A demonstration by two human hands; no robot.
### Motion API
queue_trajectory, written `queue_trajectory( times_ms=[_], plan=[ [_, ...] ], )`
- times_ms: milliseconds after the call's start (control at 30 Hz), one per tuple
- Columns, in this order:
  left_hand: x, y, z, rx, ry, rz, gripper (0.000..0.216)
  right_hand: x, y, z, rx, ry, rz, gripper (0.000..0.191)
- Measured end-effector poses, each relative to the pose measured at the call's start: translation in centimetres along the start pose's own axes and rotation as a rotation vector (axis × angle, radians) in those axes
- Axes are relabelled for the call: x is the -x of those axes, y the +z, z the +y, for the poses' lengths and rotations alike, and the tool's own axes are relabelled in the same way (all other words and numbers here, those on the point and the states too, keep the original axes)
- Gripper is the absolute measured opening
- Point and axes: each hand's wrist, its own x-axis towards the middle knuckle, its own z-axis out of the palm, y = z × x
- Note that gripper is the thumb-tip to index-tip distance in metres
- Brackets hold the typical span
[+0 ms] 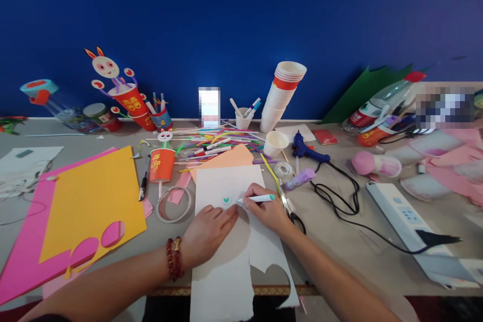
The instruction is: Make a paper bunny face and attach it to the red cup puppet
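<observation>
My right hand [267, 212] grips a white marker [262, 197] with a green end. The marker's tip points left, touching or just above the white paper [221, 282]. My left hand [206, 235] lies on that paper with its fingers stretched toward the tip; whether a small piece sits under the fingertips, I cannot tell. A small white paper disc [227, 201] with a green heart-like mark lies just above these fingers. Orange paper [241, 155] shows behind the white sheet. Scissors [296, 219] lie to the right, partly behind my right hand.
Pipe cleaners [211, 140] spread behind the paper. Left are a tape roll [174, 205], a red cup with a rabbit face [162, 163] and yellow card [90, 201]. Right are a blue glue gun [307, 149] with its cord, a glue stick [301, 179], stacked cups [281, 95] and a power strip [403, 221].
</observation>
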Motion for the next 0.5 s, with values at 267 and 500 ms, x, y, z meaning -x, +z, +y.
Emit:
queue_trajectory(
  times_ms=[267,500],
  plan=[
    [-0.07,-0.18,0.01,0.001,0.002,-0.018,0.043,-0.04,0.06,0.05,0.004,-0.001,-0.003,0.010],
    [-0.03,-0.02,0.01,0.006,0.004,-0.008,0.043,-0.02,-0.01,0.21,-0.005,-0.013,-0.009,0.010]
  ],
)
